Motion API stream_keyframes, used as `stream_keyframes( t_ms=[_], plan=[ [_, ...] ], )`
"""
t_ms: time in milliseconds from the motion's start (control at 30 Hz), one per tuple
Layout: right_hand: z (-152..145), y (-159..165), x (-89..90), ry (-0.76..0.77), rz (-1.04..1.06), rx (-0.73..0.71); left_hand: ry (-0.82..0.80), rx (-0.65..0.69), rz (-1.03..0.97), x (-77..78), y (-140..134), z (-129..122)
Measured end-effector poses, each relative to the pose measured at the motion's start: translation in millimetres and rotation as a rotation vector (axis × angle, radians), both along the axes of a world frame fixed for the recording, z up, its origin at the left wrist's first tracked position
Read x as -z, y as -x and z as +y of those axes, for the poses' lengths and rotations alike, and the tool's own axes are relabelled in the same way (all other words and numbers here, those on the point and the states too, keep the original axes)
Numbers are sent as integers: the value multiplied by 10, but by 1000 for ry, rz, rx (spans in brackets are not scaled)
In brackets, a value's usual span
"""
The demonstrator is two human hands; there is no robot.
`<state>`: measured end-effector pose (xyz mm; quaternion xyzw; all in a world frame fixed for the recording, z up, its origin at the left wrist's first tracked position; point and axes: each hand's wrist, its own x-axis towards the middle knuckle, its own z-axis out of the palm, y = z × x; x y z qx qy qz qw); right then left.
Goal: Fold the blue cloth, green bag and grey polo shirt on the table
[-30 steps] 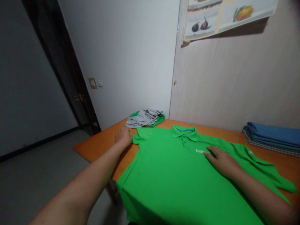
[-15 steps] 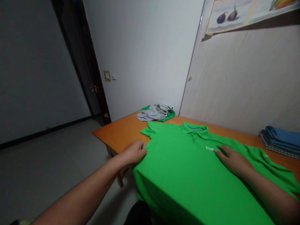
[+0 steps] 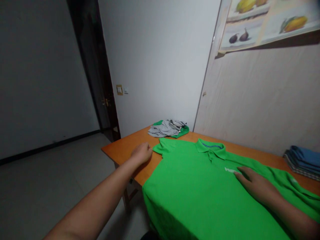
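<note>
A green polo shirt (image 3: 195,186) lies front side up, its collar toward the wall and its lower part hanging over the table's near edge. My left hand (image 3: 142,152) is closed at the tip of the left-hand sleeve (image 3: 163,146). Its curled fingers face away, so whether they pinch the cloth is hidden. On the chest, beside the white lettering (image 3: 229,170), my right hand (image 3: 257,185) rests with thumb and fingers apart, partly covering the letters.
The orange-brown table (image 3: 125,146) has a corner at the left. At its back lies a crumpled pile of grey and green clothes (image 3: 166,128). Folded blue and checked clothes (image 3: 303,161) are stacked at the right. A wall (image 3: 160,66) stands behind.
My left hand has left the shirt's side edge and moved up to the sleeve tip. My right hand stays on the chest. The view has tilted up slightly.
</note>
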<state>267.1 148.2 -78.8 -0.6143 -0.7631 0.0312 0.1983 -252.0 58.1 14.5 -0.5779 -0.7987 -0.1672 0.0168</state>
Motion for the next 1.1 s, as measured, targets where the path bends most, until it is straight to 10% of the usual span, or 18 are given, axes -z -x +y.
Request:
stream_keyframes(
  t_ms=[200, 600, 1100],
  plan=[
    [21, -27, 41, -18, -6, -2, -6, -41, -43, 92, -131, 439],
    [36, -17, 35, 13, -9, 22, -136, -149, -105, 85, -71, 217],
    [-14, 37, 11, -30, -24, 17, 39, -147, -69, 165, -35, 1064]
  ],
)
